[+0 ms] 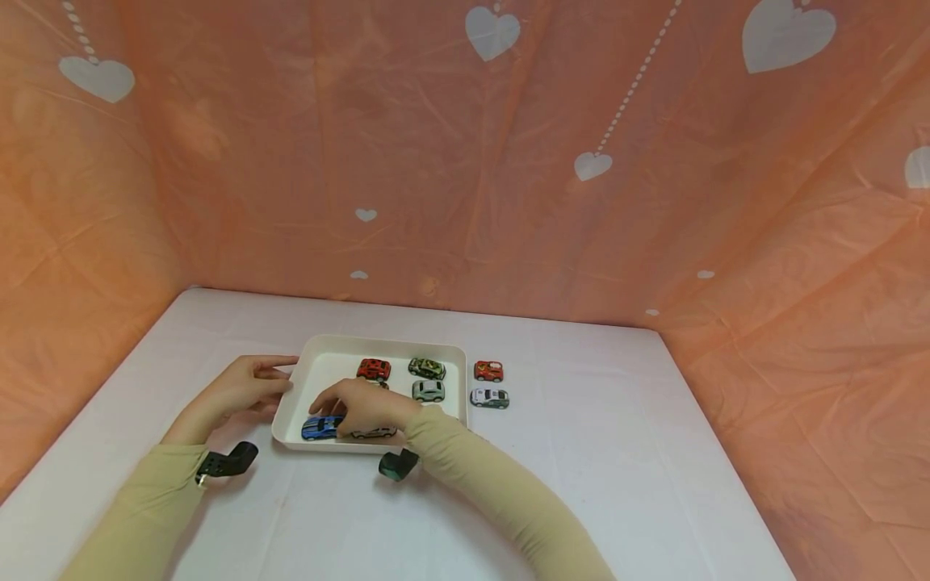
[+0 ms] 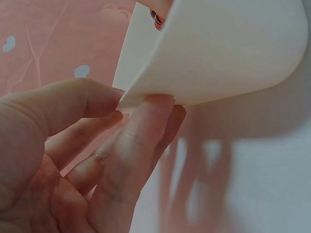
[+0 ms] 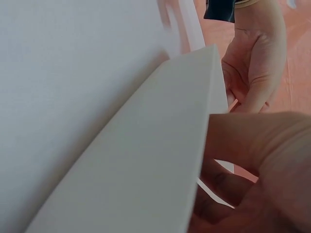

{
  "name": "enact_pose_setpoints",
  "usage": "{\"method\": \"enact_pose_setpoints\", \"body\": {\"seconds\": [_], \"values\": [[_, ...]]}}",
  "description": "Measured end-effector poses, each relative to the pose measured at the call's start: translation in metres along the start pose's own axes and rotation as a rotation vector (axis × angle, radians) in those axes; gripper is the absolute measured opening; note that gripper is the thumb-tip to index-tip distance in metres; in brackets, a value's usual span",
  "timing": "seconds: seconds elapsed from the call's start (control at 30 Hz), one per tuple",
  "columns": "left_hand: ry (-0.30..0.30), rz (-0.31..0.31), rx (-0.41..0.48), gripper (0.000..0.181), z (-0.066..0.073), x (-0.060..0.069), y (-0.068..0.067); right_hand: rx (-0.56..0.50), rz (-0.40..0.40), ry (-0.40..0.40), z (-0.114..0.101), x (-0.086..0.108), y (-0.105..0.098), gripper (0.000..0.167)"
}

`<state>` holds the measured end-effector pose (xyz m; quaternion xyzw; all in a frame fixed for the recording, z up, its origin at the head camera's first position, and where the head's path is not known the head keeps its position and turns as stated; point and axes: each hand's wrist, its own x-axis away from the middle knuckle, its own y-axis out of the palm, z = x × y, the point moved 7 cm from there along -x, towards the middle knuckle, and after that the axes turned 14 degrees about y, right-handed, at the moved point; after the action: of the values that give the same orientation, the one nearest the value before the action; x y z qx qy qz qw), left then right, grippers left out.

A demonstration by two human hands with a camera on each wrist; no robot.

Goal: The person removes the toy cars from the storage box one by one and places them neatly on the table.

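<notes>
A white tray [image 1: 292, 442] holds several small toy cars. My left hand [image 1: 243, 393] is at the tray's left rim; in the left wrist view its fingers [image 2: 146, 116] pinch the rim, some against the outer wall. Reaching into the tray from the right, my right hand [image 1: 366, 403] holds a blue toy car [image 1: 316, 428] near the front left corner, thumb on its right end. Beneath the palm, a grey toy car [image 1: 374, 433] is partly covered. In the right wrist view the tray wall [image 3: 141, 136] hides my right fingertips.
Inside the tray also sit a red car [image 1: 374, 369], a green patterned car [image 1: 427, 368] and a silver car [image 1: 429, 390]. Outside, right of the tray, stand another red car [image 1: 488, 370] and a white car [image 1: 490, 398]. Orange cloth [image 1: 436, 202] walls the white table [image 1: 617, 468].
</notes>
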<state>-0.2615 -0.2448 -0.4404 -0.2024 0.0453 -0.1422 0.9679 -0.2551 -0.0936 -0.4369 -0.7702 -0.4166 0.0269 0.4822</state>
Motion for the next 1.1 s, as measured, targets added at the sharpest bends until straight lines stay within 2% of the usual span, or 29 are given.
{"method": "enact_pose_setpoints", "body": {"seconds": [0.6,0.83,1.1], "values": [[-0.005,0.003,0.023,0.058,-0.003,-0.001,0.0,0.028,-0.012,-0.048,0.002,0.001,-0.001,0.042],[-0.006,0.0,0.033,0.058,-0.003,-0.001,0.001,-0.013,0.025,-0.089,0.005,0.011,-0.016,0.045],[-0.018,0.001,-0.001,0.058,-0.003,-0.001,0.001,-0.088,0.038,-0.126,0.019,0.031,-0.034,0.045]]}}
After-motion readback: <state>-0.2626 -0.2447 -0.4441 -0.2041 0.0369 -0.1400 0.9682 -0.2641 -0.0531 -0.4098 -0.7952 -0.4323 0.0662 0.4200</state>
